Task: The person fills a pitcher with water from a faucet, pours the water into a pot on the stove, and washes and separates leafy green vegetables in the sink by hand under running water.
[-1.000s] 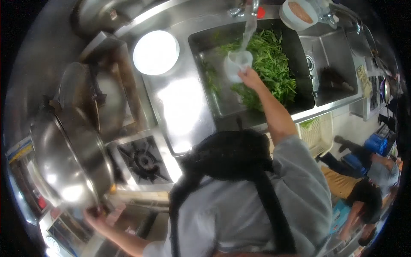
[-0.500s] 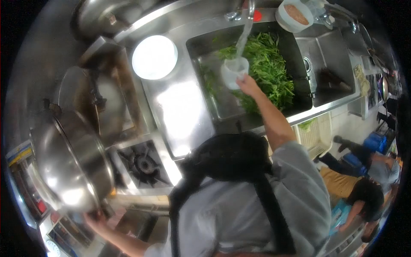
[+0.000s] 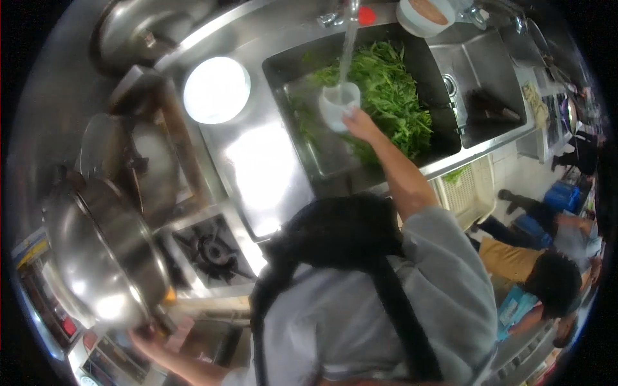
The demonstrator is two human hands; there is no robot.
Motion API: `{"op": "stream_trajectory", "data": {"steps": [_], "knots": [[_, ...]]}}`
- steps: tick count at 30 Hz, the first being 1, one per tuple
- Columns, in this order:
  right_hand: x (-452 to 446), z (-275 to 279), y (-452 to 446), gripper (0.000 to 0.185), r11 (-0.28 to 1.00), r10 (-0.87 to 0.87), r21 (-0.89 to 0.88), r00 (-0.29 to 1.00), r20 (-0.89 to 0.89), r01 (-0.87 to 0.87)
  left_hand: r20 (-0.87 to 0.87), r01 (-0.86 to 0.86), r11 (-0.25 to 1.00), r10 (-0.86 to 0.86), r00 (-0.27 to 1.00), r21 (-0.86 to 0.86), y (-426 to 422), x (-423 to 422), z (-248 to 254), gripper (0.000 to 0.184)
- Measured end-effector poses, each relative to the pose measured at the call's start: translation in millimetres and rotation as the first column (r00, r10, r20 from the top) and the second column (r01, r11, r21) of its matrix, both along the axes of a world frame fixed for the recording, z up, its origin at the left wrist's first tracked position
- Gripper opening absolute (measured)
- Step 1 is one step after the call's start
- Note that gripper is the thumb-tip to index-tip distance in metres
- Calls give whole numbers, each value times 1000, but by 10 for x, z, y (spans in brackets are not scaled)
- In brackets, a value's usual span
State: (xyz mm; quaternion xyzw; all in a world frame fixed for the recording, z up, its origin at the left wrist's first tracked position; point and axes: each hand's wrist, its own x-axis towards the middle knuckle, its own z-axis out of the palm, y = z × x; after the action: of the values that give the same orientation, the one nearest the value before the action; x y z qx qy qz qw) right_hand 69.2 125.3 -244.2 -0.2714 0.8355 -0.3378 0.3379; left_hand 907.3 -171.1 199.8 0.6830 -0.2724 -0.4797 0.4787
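Observation:
In the head view, my right hand (image 3: 360, 124) is closed on the near right side of a translucent white plastic jug (image 3: 335, 117). A stream of water (image 3: 348, 55) from the tap (image 3: 352, 5) runs into its mouth. Leafy greens (image 3: 394, 96) fill the right part of the large sink (image 3: 302, 151), beside and below the jug. At lower left, my left hand (image 3: 149, 341) is at the lower edge of a large steel pot (image 3: 96, 257), near a short handle (image 3: 164, 318). Its fingers are blurred and partly hidden, so its grip is unclear.
A white round container (image 3: 217, 90) stands on the steel counter (image 3: 257, 174). Left of it is a gas burner (image 3: 212, 251). A white tub (image 3: 421, 19) with pinkish-brown contents sits behind the sinks. A cream crate (image 3: 473, 193) is below right, with people (image 3: 534, 270) beyond.
The whole view has shifted slightly, so the sink and counter appear further left and up. The jug stays under the stream in my right hand. My left hand remains by the pot.

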Motion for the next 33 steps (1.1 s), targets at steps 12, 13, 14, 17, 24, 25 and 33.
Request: {"op": "stream_trajectory", "data": {"steps": [12,13,14,17,24,25,33], "knots": [[51,64,-10,46,998,-61,24,997,-52,62,182,-23,999,30,983,-42,63,-516,-131,27],[52,112,-18,46,998,-57,20,998,-14,57,191,-18,999,27,981,-48,61,-544,-160,27],[64,162,-13,47,999,-50,13,998,24,50,197,-11,999,21,980,-51,55,-557,-179,27],[98,95,-11,45,996,-83,-35,996,35,84,216,-3,999,12,976,-43,49,-618,-202,26],[81,82,-31,44,996,-89,24,993,83,87,216,2,999,7,976,-39,34,-561,-243,25],[81,11,-43,44,998,-68,9,994,81,68,208,-2,999,11,978,-40,37,-506,-227,25],[63,-160,-9,44,996,-79,-51,997,6,79,473,110,972,1,881,-208,16,3,-81,24]]}}
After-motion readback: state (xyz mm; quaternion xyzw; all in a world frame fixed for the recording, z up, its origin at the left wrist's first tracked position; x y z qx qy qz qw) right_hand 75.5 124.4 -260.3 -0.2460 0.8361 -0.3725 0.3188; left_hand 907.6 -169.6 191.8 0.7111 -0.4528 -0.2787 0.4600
